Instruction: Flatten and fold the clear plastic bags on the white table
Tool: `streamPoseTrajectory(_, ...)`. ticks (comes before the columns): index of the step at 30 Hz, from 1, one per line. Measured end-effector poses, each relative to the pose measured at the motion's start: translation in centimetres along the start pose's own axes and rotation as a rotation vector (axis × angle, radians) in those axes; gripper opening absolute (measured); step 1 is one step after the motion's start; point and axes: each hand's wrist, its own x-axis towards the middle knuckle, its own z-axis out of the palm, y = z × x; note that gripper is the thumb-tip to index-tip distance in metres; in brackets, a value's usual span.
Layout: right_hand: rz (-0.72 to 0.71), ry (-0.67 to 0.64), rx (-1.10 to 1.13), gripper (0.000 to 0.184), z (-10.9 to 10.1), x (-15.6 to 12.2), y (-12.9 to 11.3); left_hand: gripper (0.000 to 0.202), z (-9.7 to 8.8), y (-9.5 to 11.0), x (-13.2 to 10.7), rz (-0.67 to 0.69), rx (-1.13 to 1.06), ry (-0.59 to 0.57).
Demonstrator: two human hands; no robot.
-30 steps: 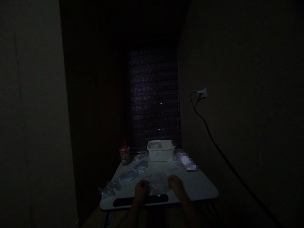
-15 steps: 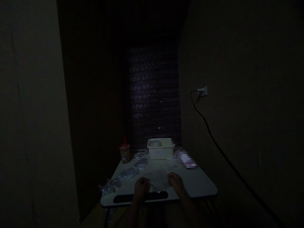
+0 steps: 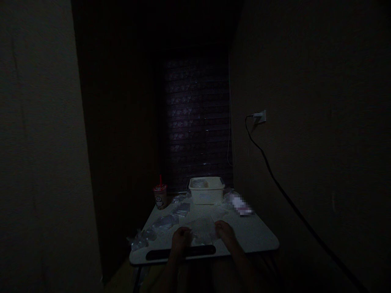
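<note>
Between my hands is a clear plastic bag (image 3: 202,232), see-through and hard to make out in the dim light. My left hand (image 3: 181,238) is closed at its left edge, above the dark slot of the small white table (image 3: 253,238). My right hand (image 3: 224,230) pinches its right side, fingers pressed together. To the left of my left hand, several more clear plastic bags (image 3: 165,221) lie in a row running back along the table. What is inside the bag, if anything, I cannot tell.
A white plastic bin (image 3: 207,197) with something clear inside stands at the back. A cup with a red lid and straw (image 3: 160,199) is at the back left. A blurred-out pale item (image 3: 241,205) lies back right. A black cord (image 3: 275,177) hangs from a wall socket.
My hands stay almost in place, still on the bag. The bag's sheet between them looks slightly lower and flatter. Everything else is where it was.
</note>
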Motion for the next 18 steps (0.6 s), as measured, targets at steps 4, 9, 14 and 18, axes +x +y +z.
streamPoseTrajectory(4, -0.013, -0.005, 0.045, 0.031, 0.5, 0.0, 0.1, 0.018, 0.0, -0.3, 0.3, -0.029, -0.100, 0.027)
streamPoseTrajectory(9, -0.035, -0.055, 0.061, 0.044, 1.0, -0.2, 0.3, 0.020, -0.3, -0.2, 0.1, -0.055, -0.216, 0.069)
streamPoseTrajectory(14, -0.051, -0.097, 0.016, 0.036, 1.0, -0.2, 0.3, 0.019, -0.6, 0.3, -0.3, -0.081, -0.242, 0.055)
streamPoseTrajectory(18, -0.062, -0.096, -0.038, 0.028, 1.0, -0.6, -0.1, 0.021, -0.5, 0.8, -0.4, -0.123, -0.233, 0.026)
